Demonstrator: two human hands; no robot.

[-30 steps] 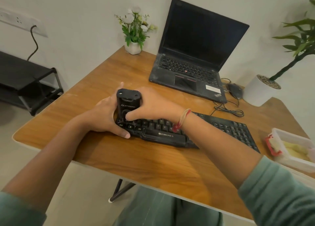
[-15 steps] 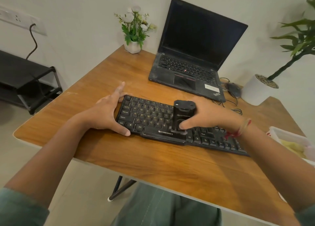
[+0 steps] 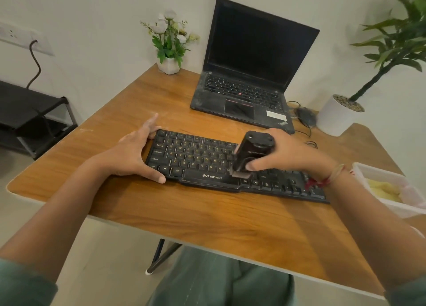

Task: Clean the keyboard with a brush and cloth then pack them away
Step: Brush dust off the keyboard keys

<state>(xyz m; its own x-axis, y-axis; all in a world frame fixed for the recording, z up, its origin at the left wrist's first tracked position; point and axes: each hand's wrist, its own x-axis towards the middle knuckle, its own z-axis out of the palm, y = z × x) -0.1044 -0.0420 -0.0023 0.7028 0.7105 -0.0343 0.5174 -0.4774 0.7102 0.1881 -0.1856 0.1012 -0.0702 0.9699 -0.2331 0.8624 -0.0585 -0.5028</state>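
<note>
A black Zebronics keyboard (image 3: 196, 158) lies across the middle of the wooden table (image 3: 207, 215). My left hand (image 3: 133, 153) grips the keyboard's left end, thumb on the front edge and fingers at the back. My right hand (image 3: 285, 155) holds a chunky black brush (image 3: 252, 153) upright, its pale bristles pressed on the keys just right of the space bar. A yellow cloth (image 3: 382, 189) lies in a white tray (image 3: 391, 207) at the right edge. My right wrist hides part of the keyboard's right half.
An open black laptop (image 3: 249, 75) stands behind the keyboard, with a mouse (image 3: 306, 116) and its cable to its right. A small flower pot (image 3: 169, 63) and a large white plant pot (image 3: 336, 116) sit at the back. A black shelf (image 3: 34, 121) stands left of the table.
My right hand swept the brush from the keyboard's left end to its middle, then held near the space bar. My left hand has stayed on the left end.
</note>
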